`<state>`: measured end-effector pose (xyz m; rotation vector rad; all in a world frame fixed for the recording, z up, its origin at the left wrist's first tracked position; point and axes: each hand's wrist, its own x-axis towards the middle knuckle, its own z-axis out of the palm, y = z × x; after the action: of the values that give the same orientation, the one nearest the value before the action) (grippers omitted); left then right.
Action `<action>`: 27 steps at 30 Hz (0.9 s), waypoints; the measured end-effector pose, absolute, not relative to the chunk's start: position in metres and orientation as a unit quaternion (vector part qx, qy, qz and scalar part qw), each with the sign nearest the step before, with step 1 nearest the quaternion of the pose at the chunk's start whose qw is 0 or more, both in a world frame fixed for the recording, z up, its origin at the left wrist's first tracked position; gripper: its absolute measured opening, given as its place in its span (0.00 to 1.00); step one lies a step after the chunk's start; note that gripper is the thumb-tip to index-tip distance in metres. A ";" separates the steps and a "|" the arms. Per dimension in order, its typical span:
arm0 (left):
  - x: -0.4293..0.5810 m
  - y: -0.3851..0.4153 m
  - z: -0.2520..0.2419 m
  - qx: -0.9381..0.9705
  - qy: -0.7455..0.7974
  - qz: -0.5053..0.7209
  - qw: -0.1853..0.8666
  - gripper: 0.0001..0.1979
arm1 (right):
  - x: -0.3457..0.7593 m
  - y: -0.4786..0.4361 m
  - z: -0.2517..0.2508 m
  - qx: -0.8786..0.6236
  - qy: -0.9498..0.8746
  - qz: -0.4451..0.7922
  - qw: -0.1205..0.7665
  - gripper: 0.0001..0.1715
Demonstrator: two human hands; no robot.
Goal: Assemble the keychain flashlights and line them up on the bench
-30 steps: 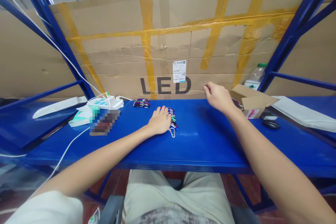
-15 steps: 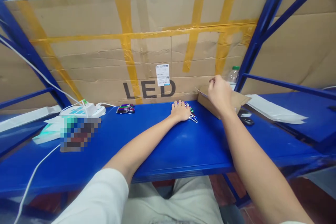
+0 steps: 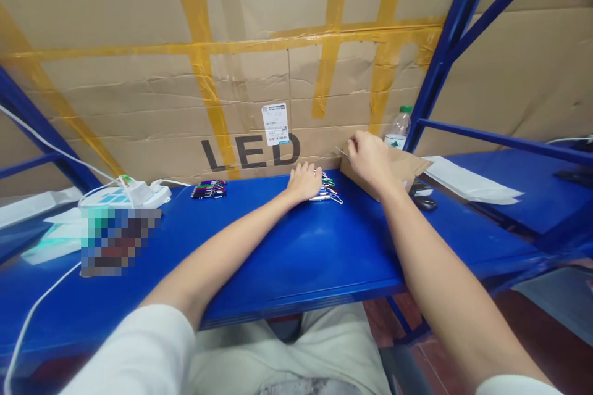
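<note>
My left hand (image 3: 304,181) lies flat, fingers spread, on a row of small shiny metallic sticks with wire clips (image 3: 330,191) in several colours. The palm hides part of the row; the clip ends stick out on its right. My right hand (image 3: 369,157) is over the near-left side of an open cardboard box (image 3: 356,176), its fingers curled together close to a flap. What those fingers hold, if anything, is hidden. A second bundle of similar colourful sticks (image 3: 209,189) lies farther left on the blue table (image 3: 296,259).
A large cardboard sheet (image 3: 139,105) stands behind the table. On the left are a white power strip (image 3: 148,195), cables and a blurred flat item (image 3: 121,244). A bottle (image 3: 398,128), a black mouse (image 3: 425,203) and white paper (image 3: 472,182) are on the right.
The view has tilted down and shifted slightly right. My right hand has come lower and nearer the box's left flap. My left hand stays on the row, with more of the sticks showing.
</note>
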<state>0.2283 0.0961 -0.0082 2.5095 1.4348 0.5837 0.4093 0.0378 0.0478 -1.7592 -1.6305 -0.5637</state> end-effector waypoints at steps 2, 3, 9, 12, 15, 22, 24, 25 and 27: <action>0.185 0.095 0.003 0.860 0.460 0.208 0.072 0.29 | 0.406 0.039 0.047 -0.662 -0.632 -0.212 0.341 0.15; 0.157 0.095 0.007 0.868 0.448 0.207 0.057 0.27 | 0.405 0.039 0.046 -0.658 -0.636 -0.210 0.345 0.15; -0.032 0.106 0.000 0.812 0.565 0.114 -0.095 0.31 | 0.395 0.040 0.045 -0.639 -0.662 -0.188 0.343 0.15; -0.081 0.114 -0.019 0.761 0.638 0.090 -0.078 0.38 | 0.388 0.039 0.044 -0.642 -0.678 -0.169 0.315 0.14; -0.091 0.123 -0.035 0.760 0.646 0.066 -0.035 0.45 | 0.382 0.037 0.042 -0.643 -0.690 -0.156 0.293 0.14; -0.083 0.134 -0.039 0.765 0.635 0.108 -0.014 0.45 | 0.375 0.040 0.036 -0.627 -0.718 -0.136 0.270 0.15; -0.083 0.135 -0.039 0.762 0.636 0.118 -0.014 0.45 | 0.374 0.041 0.035 -0.626 -0.721 -0.131 0.266 0.15; -0.083 0.135 -0.039 0.763 0.635 0.122 -0.014 0.45 | 0.374 0.041 0.035 -0.626 -0.722 -0.129 0.265 0.15; -0.082 0.135 -0.038 0.763 0.633 0.129 -0.014 0.45 | 0.374 0.041 0.035 -0.626 -0.723 -0.125 0.266 0.16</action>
<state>-0.0820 0.1350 -0.0384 2.4177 2.0077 0.4097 0.3736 0.0409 0.0345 -1.6900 -1.9519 -0.3371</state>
